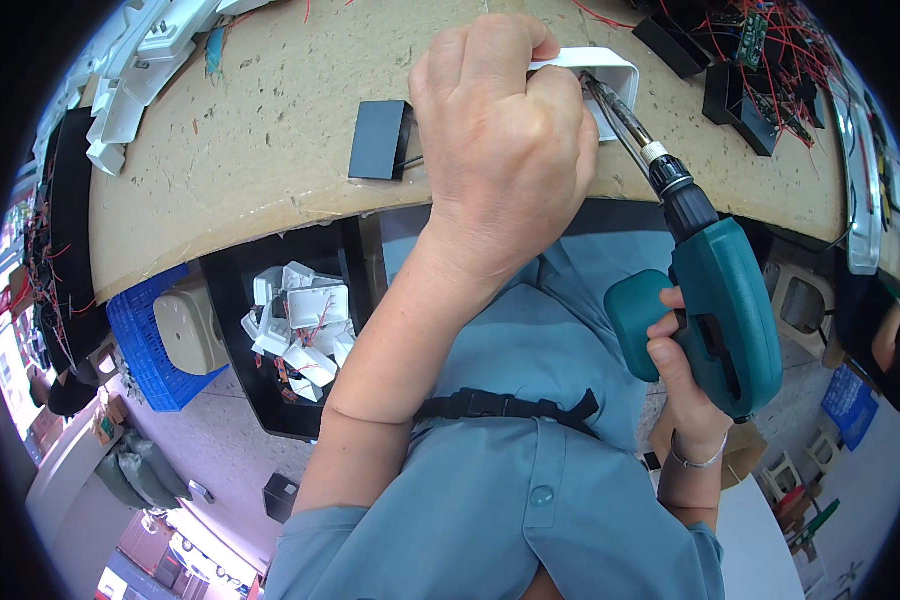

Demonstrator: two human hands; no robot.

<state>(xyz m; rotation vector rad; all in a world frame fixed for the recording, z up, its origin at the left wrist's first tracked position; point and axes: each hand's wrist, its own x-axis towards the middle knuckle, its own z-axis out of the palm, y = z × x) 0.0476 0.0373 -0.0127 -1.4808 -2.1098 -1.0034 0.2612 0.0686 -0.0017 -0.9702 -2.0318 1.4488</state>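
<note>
1. Across the top of my feed sweeps the bench (pixel 260 130), tan and scuffed, its front edge bowed by the lens.
2. Down left, I've got a beige stool (pixel 192 335) overlapping a blue crate (pixel 140 355) in my view.
3. Below them I see floor (pixel 225 435), greyish and speckled, going pinkish lower left.
4. Strong glare (pixel 225 530) down there; doorway or window, I can't tell!
5. Over right, another stool (pixel 802 308), pale; small stools (pixel 780 478) crowd near my rim.

From here I see circuit boards (pixel 753 42) at the right of the workbench (pixel 270 110), housings (pixel 142 90) at its left. The pistol-grip tool (pixel 738 300) reaches across its near edge.
</note>
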